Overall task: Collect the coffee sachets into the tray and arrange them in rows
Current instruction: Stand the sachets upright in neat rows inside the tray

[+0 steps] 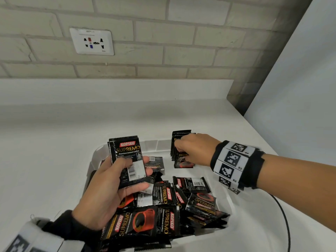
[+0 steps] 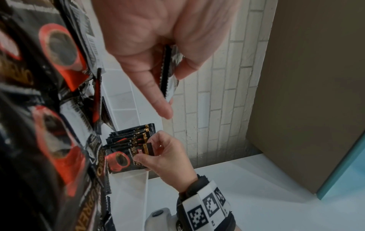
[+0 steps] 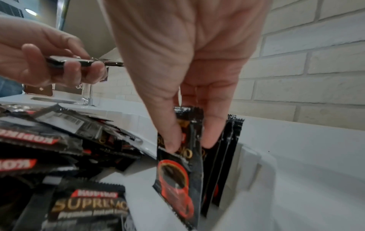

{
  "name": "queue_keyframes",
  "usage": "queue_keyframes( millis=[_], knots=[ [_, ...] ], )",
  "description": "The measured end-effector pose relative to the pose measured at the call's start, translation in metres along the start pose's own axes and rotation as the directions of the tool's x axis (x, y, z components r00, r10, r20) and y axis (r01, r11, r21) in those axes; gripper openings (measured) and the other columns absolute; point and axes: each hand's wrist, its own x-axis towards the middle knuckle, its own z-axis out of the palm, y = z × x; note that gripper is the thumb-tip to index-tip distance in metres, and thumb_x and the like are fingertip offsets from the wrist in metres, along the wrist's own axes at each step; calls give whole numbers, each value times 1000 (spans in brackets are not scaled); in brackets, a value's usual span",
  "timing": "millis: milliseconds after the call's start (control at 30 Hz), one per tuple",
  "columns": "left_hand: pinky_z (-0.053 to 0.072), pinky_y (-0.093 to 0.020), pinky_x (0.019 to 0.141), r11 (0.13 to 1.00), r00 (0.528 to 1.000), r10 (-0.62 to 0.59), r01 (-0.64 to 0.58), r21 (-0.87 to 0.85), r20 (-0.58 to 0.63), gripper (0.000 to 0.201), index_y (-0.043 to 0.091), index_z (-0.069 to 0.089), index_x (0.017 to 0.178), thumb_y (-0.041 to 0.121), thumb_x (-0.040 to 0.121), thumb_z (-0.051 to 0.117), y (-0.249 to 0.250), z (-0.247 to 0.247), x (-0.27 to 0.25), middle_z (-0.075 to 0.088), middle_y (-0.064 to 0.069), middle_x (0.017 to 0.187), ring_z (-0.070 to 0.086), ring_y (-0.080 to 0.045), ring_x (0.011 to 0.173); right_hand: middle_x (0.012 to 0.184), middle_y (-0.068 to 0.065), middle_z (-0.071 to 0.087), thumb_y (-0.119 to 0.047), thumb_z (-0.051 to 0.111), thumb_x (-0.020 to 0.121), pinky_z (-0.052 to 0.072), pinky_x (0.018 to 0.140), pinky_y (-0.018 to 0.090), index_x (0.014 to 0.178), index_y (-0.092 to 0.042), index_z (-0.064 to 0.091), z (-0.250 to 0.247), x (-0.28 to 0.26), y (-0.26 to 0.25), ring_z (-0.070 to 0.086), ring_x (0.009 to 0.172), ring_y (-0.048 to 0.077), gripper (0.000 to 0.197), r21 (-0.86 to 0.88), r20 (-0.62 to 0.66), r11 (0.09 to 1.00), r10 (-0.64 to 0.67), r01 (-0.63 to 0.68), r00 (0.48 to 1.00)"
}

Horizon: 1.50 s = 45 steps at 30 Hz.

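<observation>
Sachets (image 1: 163, 211) lie jumbled in a white tray (image 1: 94, 157) on the white tabletop (image 1: 45, 142), filling its 6 o'clock half. At 9 o'clock, the left hand (image 1: 109, 190) is raised above the heap, thumb and fingers curled round a small stack of sachets (image 1: 127, 160) held upright with the barcode side showing. At 1 o'clock, a row of sachets (image 1: 179, 140) stands on edge against the tray's far wall. The right hand (image 1: 194, 150) pinches the nearest sachet (image 3: 177, 171) of that row between thumb and fingers. A wall socket (image 1: 91, 41) sits at 11 o'clock on the brick wall.
</observation>
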Motion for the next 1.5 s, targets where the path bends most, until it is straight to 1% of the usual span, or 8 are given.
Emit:
queue_keyframes(
  millis=[133, 333, 533, 800, 967, 1167, 1300, 1500],
  knots=[
    [56, -28, 44, 1000, 1000, 3, -3, -1, -8, 20, 7, 59, 104, 8, 94, 43, 1, 0, 1, 73, -14, 92, 72, -28, 73, 106, 10, 55, -7, 44, 90, 31, 56, 30, 119, -10, 41, 2, -1, -1, 57, 87, 30, 29, -117, 2, 993, 13, -12, 1000],
    [58, -30, 50, 999, 999, -46, 46, 8, 10, 20, 3, 58, 106, 9, 92, 46, -1, 1, 1, 73, -16, 89, 71, -31, 74, 111, 5, 51, -17, 52, 88, 18, 45, 25, 123, -13, 37, 2, -3, -2, 55, 96, 26, 38, -233, -51, 972, 26, -37, 998],
    [57, -29, 48, 998, 998, -53, 54, 23, -33, 17, 3, 59, 104, 8, 91, 49, -2, 2, 3, 73, -14, 86, 72, -26, 75, 115, 4, 48, -26, 58, 86, 32, 62, 31, 122, -15, 38, 0, -4, -3, 51, 99, 25, 42, -244, -117, 968, 21, -49, 993],
    [57, -21, 51, 959, 998, -50, 39, 281, 32, 12, 6, 65, 92, 3, 81, 62, 2, 5, 5, 73, -9, 84, 69, -20, 67, 100, -14, 39, -44, 57, 86, 36, 69, 26, 123, -25, 40, -48, -25, 0, 43, 86, 7, 45, 285, -323, 958, 75, 21, 943],
    [53, -32, 67, 750, 985, 154, -164, 640, 72, 14, 25, 69, 77, 12, 74, 75, 5, 14, 1, 72, -5, 70, 67, -19, 59, 106, -10, 52, -23, 66, 83, 43, 74, 17, 122, -26, 47, -57, -33, -17, 52, 91, 8, 44, 654, -309, 722, -18, 226, 951],
    [41, -14, 47, 644, 897, 440, -344, 684, 38, 19, 22, 63, 60, 17, 67, 80, 11, 21, -4, 63, 9, 50, 49, 1, 41, 88, -5, 60, -24, 55, 88, 53, 66, 28, 95, -22, 59, -49, -41, -20, 60, 74, 11, 7, 926, -232, 336, 143, 173, 962],
    [41, -14, 41, 686, 883, 468, -357, 634, -10, 27, 18, 55, 58, 16, 65, 81, 12, 26, -4, 62, 6, 50, 48, -2, 36, 84, 8, 59, -44, 56, 67, 53, 57, 25, 91, -13, 55, -46, -50, -23, 59, 65, 16, 39, 998, -55, -25, 171, 60, 984],
    [42, -13, 54, 573, 867, 487, -410, 710, 107, 26, 19, 52, 68, 13, 71, 77, 2, 35, -4, 62, 9, 58, 52, 0, 48, 86, 11, 60, -35, 66, 54, 58, 63, 28, 93, -10, 52, -44, -52, -37, 64, 65, 20, 49, 972, 23, -236, 83, -3, 996]
  ],
)
